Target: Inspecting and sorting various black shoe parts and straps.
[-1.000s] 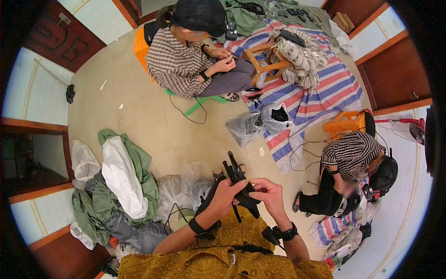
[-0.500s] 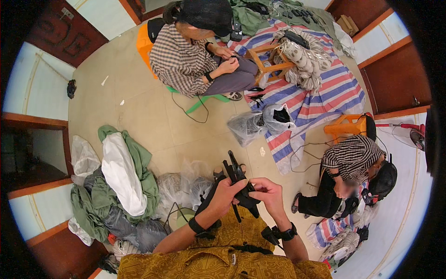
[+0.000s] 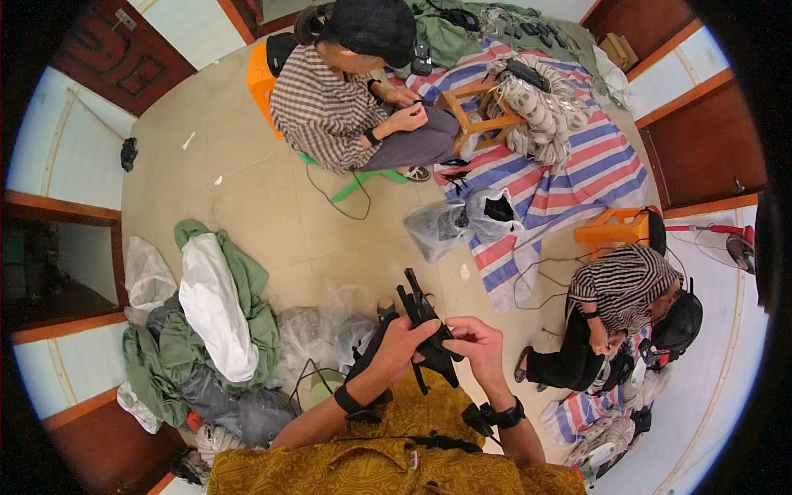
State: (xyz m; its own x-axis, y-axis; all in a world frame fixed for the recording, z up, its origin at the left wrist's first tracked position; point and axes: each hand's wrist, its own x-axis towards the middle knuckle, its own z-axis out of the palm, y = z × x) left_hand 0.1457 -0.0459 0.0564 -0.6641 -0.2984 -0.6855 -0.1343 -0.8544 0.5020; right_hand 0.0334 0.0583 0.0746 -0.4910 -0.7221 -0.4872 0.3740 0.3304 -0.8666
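Assembly step in hand: left hand (image 3: 402, 342) closed around black strap fitting (image 3: 422, 318) held at lap; right hand (image 3: 481, 340) pinches its lower end. Next move likely needs steady alignment

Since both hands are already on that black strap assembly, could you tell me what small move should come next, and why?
Probably steady the black strap assembly with the left hand while the right hand works its fingers along the lower end: both hands already grip it mid-air and loose ends dangle below.
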